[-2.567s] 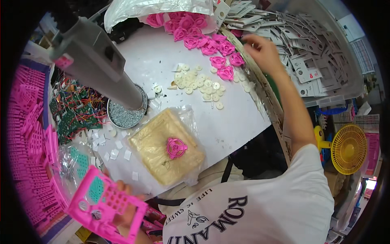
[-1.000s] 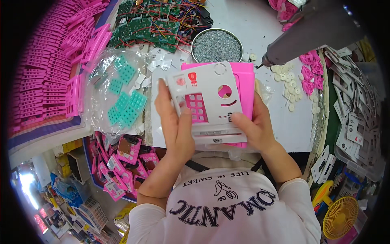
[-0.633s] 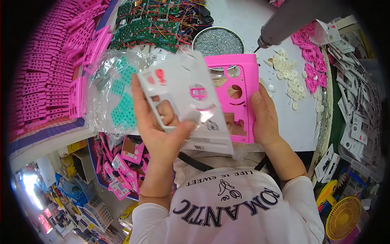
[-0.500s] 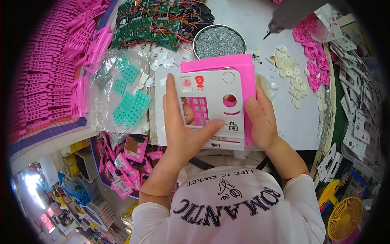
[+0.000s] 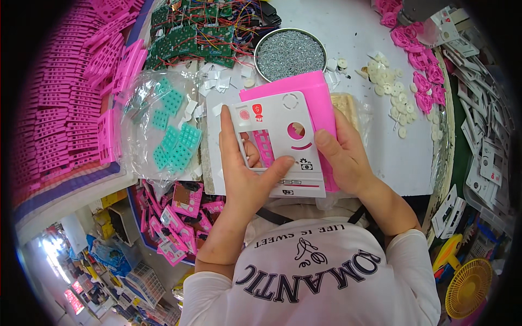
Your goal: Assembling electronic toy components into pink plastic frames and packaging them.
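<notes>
My left hand [image 5: 242, 178] grips a white plastic front panel [image 5: 278, 118] by its left side, thumb on the face and fingers behind, partly visible through its square window. The panel has a round hole, a curved slot and small printed pictures. Behind it lies a bright pink plastic panel [image 5: 319, 111], with a pink grid showing through the white panel's window. My right hand [image 5: 349, 157] is closed on the right edge of the pink panel, its thumb in front. The two panels overlap at a slight angle, and the pink one sticks out at the top and right.
A round tin of screws [image 5: 291, 53] stands beyond the panels, beside wired green circuit boards [image 5: 201, 41]. Teal keypads [image 5: 176, 146] lie on plastic at left, near stacked pink parts [image 5: 65, 87]. Cream discs [image 5: 399, 100] and pink pieces [image 5: 418, 60] lie at right, below a dark hanging tool [image 5: 421, 11].
The white panel has shifted slightly left and tilted against the pink one, whose grid sits differently in the window. The hanging tool now appears farther up and right.
</notes>
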The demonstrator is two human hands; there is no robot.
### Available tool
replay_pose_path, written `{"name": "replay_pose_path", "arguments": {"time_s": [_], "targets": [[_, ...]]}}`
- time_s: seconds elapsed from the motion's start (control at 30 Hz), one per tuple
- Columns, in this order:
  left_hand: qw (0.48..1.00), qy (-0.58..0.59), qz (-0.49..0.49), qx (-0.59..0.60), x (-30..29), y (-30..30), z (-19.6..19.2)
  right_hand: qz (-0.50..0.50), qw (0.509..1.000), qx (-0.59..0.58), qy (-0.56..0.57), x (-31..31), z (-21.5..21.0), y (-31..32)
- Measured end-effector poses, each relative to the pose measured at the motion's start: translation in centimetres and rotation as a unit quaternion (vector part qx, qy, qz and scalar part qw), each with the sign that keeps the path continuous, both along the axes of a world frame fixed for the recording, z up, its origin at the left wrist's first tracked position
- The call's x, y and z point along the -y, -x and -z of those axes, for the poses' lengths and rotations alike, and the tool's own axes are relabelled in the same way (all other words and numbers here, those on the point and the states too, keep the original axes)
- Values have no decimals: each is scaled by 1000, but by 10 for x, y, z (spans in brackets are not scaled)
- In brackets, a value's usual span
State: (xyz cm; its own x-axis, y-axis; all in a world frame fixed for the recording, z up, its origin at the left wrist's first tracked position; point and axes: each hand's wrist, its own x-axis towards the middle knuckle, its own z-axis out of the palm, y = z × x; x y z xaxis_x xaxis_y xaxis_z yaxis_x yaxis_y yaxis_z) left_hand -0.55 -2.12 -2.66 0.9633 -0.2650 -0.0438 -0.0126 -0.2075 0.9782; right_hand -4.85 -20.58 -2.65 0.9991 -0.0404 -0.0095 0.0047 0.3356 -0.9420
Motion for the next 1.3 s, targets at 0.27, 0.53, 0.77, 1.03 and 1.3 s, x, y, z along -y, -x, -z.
{"name": "replay_pose_path", "arguments": {"time_s": [0.27,0.53,0.77,1.03,1.3], "targets": [[999,-19,-3,-31,0,4,-9,-20,999,-5,37,6,2,-2],[1000,28,-10,-1,5,12,0,7,999,45,5,-4,4,-3],[997,66,-23,36,3,11,-4,-53,998,33,20,5,1,2],[989,101,-69,79,4,-5,2,-170,978,-88,87,18,-8,22],[975,-98,-75,187,-9,-5,-8,-170,985,4,17,17,3,26]]}}
